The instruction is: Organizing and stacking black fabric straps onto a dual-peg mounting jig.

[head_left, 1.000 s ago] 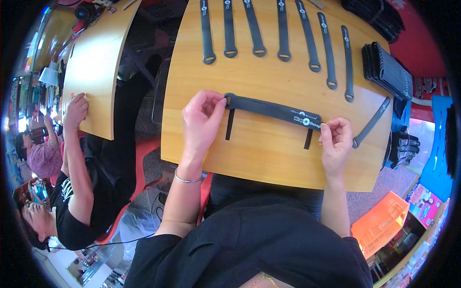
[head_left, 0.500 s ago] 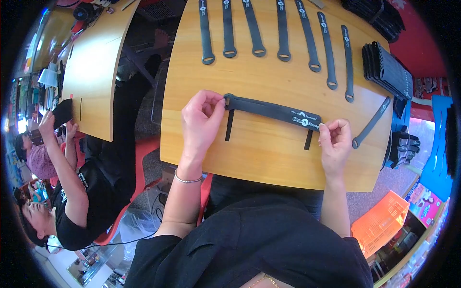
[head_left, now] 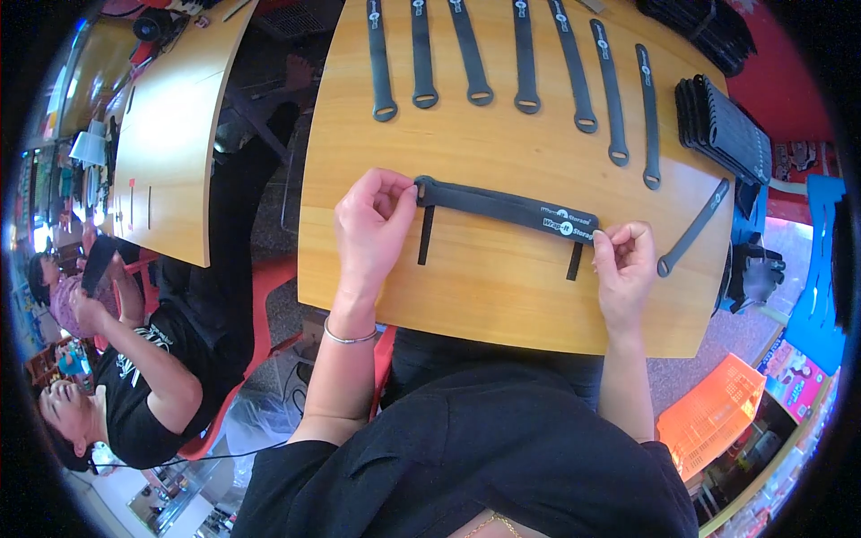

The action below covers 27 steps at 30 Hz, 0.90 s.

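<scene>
Stretched between my hands over the table is a small stack of black cable straps [head_left: 502, 203] with white print, layered almost flush. My left hand [head_left: 372, 220] is closed, pinching their slotted end between thumb and fingertips. At the other end, by the print, my right hand [head_left: 628, 260] is closed in a pinch on the straps. Two narrow black strips [head_left: 426, 237] run on the tabletop just below the stack. A single loose strap [head_left: 693, 229] lies slantwise to the right of my right hand.
Several single straps [head_left: 527, 58] lie in a row along the far side of the wooden table [head_left: 484, 300]. Stacked black straps [head_left: 731, 134] sit at the right edge, bundled ones [head_left: 704, 31] farther back. An orange basket [head_left: 713, 417] stands lower right. A co-worker [head_left: 148, 368] handles a black piece at left.
My hands and the stack stay nearly in place, with only a slight shift of the view. At the left, the co-worker's hands have drawn back from the other table with the black piece.
</scene>
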Tool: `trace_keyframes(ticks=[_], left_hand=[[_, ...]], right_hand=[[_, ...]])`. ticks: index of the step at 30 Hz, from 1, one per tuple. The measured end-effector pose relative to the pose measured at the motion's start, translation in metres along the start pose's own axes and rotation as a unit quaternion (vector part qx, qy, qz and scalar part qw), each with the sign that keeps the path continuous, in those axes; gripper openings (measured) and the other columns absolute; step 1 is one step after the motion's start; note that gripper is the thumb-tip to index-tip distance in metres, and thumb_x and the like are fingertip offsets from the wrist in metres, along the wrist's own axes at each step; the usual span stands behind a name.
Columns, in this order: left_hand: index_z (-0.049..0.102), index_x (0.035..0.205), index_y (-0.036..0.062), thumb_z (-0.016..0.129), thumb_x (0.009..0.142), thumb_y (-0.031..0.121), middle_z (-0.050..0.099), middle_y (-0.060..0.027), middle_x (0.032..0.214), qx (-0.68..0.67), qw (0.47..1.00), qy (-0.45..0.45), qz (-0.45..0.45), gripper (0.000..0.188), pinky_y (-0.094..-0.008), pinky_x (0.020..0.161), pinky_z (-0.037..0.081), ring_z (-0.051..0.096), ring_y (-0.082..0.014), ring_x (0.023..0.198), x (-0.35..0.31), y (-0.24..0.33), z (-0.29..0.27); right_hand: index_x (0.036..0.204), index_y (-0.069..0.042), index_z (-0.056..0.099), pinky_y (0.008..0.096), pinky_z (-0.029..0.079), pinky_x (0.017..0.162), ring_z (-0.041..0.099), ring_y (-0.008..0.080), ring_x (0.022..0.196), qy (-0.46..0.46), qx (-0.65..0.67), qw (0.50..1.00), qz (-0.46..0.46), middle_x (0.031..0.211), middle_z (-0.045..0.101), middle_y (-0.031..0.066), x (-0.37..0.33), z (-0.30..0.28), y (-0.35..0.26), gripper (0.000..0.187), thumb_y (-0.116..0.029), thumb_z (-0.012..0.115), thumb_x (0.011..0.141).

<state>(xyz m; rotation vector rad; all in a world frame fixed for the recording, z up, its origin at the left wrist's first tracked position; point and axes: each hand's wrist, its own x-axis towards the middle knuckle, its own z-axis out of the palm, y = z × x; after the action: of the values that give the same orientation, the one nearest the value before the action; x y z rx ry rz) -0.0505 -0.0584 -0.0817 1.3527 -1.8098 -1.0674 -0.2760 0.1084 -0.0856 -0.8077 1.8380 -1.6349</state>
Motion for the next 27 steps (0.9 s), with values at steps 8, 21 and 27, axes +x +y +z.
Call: trace_keyframes(ticks=[8, 21, 27], left_hand=[[0.062, 0.08, 0.0, 0.065, 0.078, -0.002, 0.057, -0.0004, 0.062, 0.003, 1.0, 0.004, 0.006, 0.005, -0.0203, 0.047, 0.033, 0.041, -0.0034, 0.05, -0.0005, 0.0014, -0.0003], [0.062, 0.08, 0.0003, 0.065, 0.077, -0.002, 0.056, 0.0, 0.062, 0.006, 1.0, 0.003, 0.002, 0.005, -0.02, 0.047, 0.033, 0.041, -0.0035, 0.05, -0.0002, 0.0001, 0.0009], [0.062, 0.081, 0.0001, 0.065, 0.078, -0.003, 0.056, 0.0007, 0.063, -0.005, 1.0, 0.005, -0.003, 0.006, -0.0197, 0.047, 0.033, 0.041, -0.0028, 0.051, -0.0019, 0.0023, 0.0014]], right_hand=[[0.084, -0.007, 0.044, 0.0148, 0.038, 0.056, 0.044, 0.0003, 0.064, 0.003, -0.012, 1.0, 0.006, 0.078, 0.051, -0.0027, 0.0007, 0.0016, -0.003, 0.024, 0.004, 0.065, 0.084], [0.083, -0.006, 0.045, 0.0156, 0.04, 0.056, 0.045, 0.0008, 0.064, 0.011, -0.038, 0.999, 0.015, 0.077, 0.051, -0.0027, 0.0015, 0.0017, -0.0023, 0.023, 0.003, 0.066, 0.083], [0.087, -0.005, 0.047, 0.016, 0.04, 0.055, 0.047, 0.0016, 0.063, 0.021, -0.045, 0.999, 0.003, 0.076, 0.051, -0.0031, 0.0023, 0.005, -0.0045, 0.022, 0.001, 0.068, 0.083]])
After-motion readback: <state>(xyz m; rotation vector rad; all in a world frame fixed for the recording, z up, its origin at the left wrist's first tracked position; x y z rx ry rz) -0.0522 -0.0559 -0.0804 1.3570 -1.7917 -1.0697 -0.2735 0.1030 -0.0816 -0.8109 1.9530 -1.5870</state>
